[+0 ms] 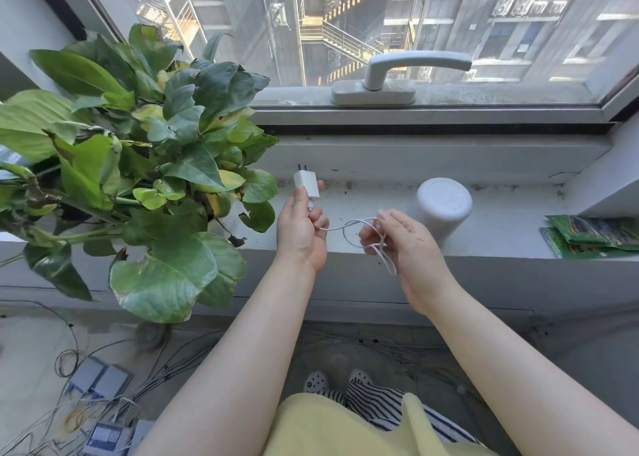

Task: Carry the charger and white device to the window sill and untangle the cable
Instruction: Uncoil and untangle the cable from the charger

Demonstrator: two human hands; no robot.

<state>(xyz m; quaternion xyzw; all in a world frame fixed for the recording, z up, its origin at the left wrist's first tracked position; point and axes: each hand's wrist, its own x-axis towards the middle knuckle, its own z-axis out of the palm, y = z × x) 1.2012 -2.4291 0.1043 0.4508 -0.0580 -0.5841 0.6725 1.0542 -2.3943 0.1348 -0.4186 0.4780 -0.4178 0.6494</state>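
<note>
My left hand (301,229) grips a small white charger (307,182) with its two prongs pointing up, held just above the window sill (501,234). A thin white cable (349,225) runs from the charger's lower end across to my right hand (404,244), where it loops around the fingers and hangs down in a tangle. The white device (443,206), a rounded cylinder, stands upright on the sill just behind and to the right of my right hand.
A large leafy potted plant (138,165) fills the sill's left side, close to my left hand. Green packets (591,236) lie at the sill's right end. A window handle (408,72) sits above. Cables and grey boxes (100,383) lie on the floor below.
</note>
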